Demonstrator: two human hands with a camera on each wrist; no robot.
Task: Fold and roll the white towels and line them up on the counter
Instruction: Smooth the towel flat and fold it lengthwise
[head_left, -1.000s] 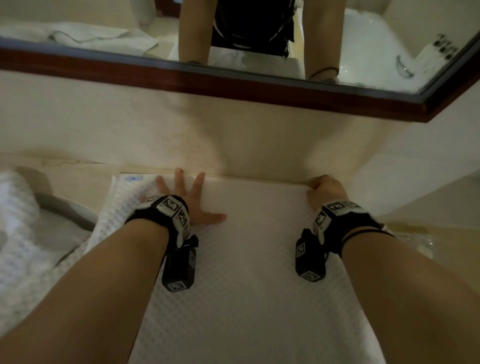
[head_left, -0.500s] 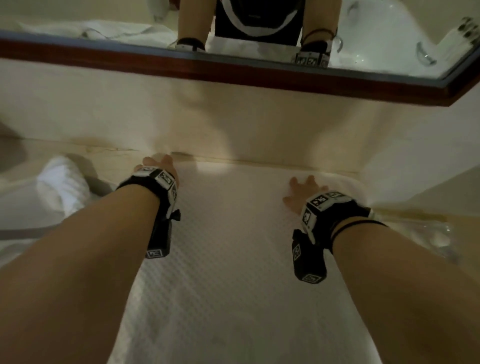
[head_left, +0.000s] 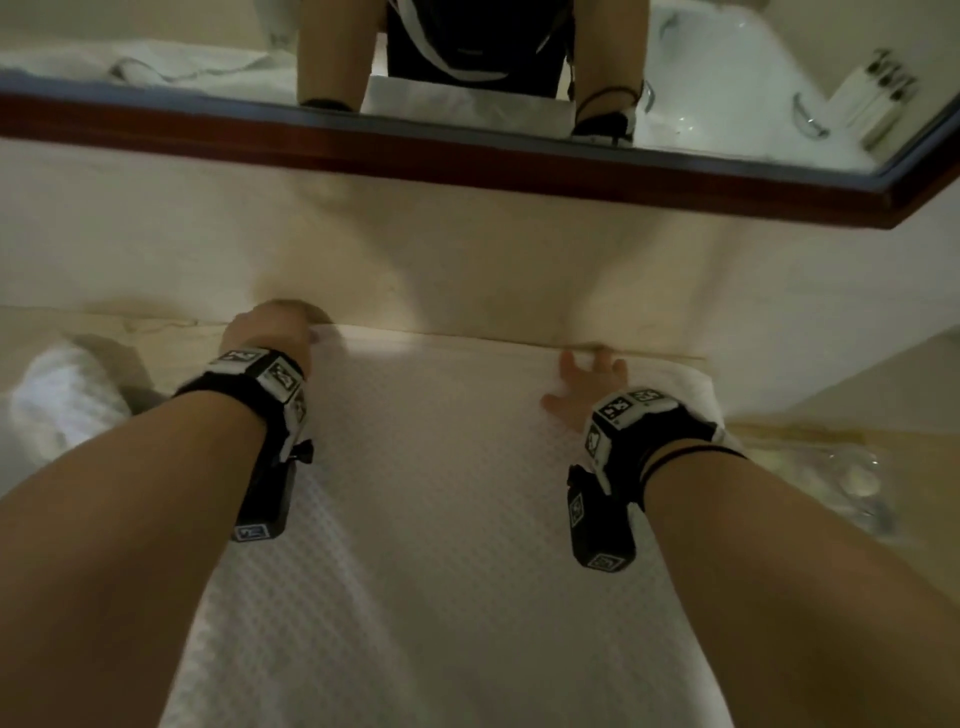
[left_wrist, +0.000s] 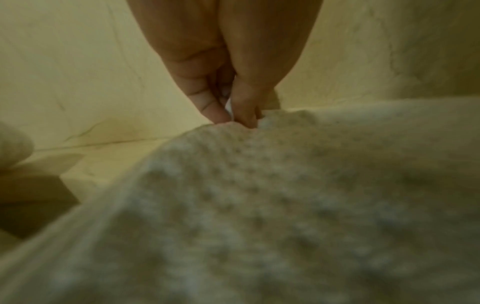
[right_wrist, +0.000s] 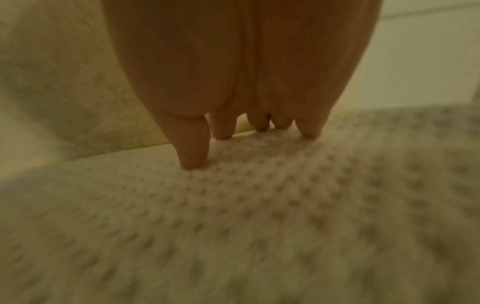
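Observation:
A white waffle-weave towel lies spread flat on the beige counter, reaching the back wall. My left hand is at its far left corner; in the left wrist view the thumb and fingers pinch the towel's edge. My right hand lies flat near the far right corner. Its straight fingertips press down on the towel.
More white towels are heaped at the left on the counter. A wood-framed mirror runs along the wall above. A clear plastic-wrapped item lies at the right of the towel.
My left hand went from lying flat with spread fingers to pinching the far left corner. My right hand opened from a curled grasp at the far edge and now presses flat.

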